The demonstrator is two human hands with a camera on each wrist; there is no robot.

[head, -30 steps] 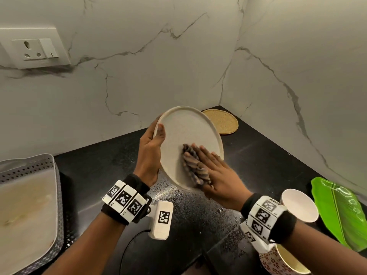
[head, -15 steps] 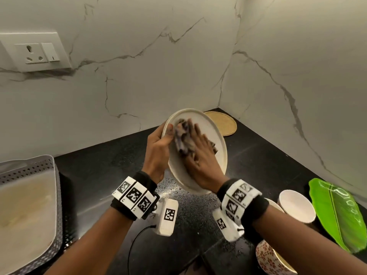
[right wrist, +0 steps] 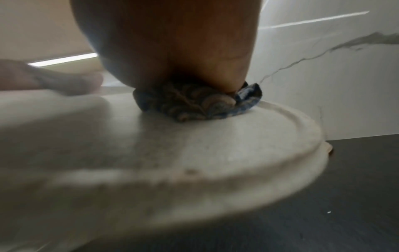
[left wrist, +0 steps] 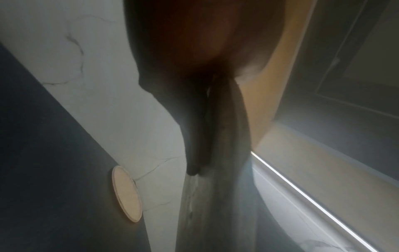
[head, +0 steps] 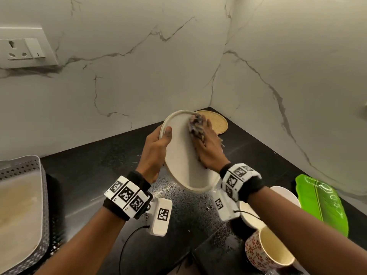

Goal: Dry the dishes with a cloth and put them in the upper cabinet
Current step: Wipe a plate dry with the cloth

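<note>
Right hand [head: 208, 149]: fingers lie flat and close together over a bunched, blue-and-brown patterned cloth [head: 195, 126], pressing it onto the far upper part of the plate face; in the right wrist view the cloth [right wrist: 196, 104] is squashed between the hand [right wrist: 172, 42] and the plate surface, touching both.

Left hand [head: 155, 153]: thumb [head: 167, 133] lies over the left rim on the face side; the fingers run behind the plate, clamping the edge between thumb and fingers; in the left wrist view the fingers [left wrist: 194, 136] lie straight and together along the plate's back.

Round, off-white speckled plate with a low raised rim [head: 182, 161]: held in the air above the black speckled countertop [head: 95, 175], tilted with its face toward the person, far edge higher; 1 plate only in hand.

Outward: water droplets on the countertop beneath the plate; a round woven tan mat [head: 217, 122] lies flat in the far corner behind the plate; a cream mug with red flower print [head: 266, 253] and a white bowl [head: 286, 193] sit near the right forearm; a glossy green leaf-shaped tray [head: 321, 201] lies to the right of them; a grey perforated basket [head: 25, 167] stands at the left edge; a white wall socket [head: 23, 49] sits on the marble-look wall.
</note>
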